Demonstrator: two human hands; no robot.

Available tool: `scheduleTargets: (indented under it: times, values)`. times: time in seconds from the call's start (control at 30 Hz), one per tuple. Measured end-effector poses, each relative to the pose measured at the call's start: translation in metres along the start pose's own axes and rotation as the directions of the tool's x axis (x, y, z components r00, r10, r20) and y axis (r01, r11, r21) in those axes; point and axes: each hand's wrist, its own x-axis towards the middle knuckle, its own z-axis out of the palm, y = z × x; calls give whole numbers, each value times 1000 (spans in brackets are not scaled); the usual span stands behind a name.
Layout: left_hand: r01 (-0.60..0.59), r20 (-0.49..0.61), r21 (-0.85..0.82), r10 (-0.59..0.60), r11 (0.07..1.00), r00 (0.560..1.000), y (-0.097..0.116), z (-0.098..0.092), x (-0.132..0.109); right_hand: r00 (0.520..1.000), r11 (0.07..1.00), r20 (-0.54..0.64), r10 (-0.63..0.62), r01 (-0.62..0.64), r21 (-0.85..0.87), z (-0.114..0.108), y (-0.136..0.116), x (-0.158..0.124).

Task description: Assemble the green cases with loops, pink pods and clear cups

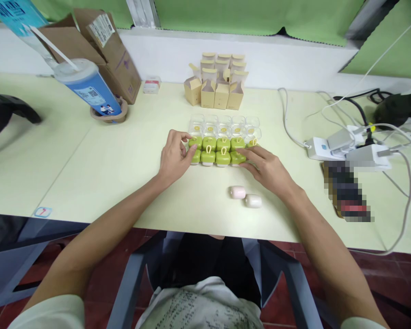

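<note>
Two rows of small glossy green cases [223, 157] with pale loop straps stand close together on the table. My left hand [176, 156] is at the left end of the rows, its thumb and forefinger curled against the end cases. At the right end, my right hand [269, 169] has its thumb and fingers around a front-row green case [238, 157]. Fingers partly cover the end cases on both sides. Right behind the green rows are clear plastic shells [223, 122]. Nearer me lie a pale pink capsule-shaped piece [238, 192] and a whitish one [253, 201].
Open small cardboard boxes [214, 94] stand by the wall. At left are a blue drink cup [97, 93] in a holder, a larger carton [119, 64] and a small white box [152, 85]. A power strip [320, 149] with cables and a pixelated item [347, 192] lie at right.
</note>
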Motion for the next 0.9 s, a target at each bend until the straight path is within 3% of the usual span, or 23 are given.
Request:
scheduleTargets:
  times: [0.27,0.4,0.6,0.8,0.9]
  values:
    - [20,-9,-1,-20,1000,1000,1,0,0,1000,1000,-4,19,-19,17,-7,-1,-1]
    - [35,-39,-4,-35,999,999,0,0,1,994,996,-86,65,-60,60,-10,4,0]
    - [104,-1,-45,-104,994,995,-5,0,0,989,996,-133,63,-69,-48,-3,7,4]
    - [44,91,-92,-36,995,995,-7,3,-2,933,966,-264,245,-258,-17,-11,28,1]
    - [62,73,-132,-53,989,996,-8,9,-1,931,951,-193,308,-306,41,-13,37,0]
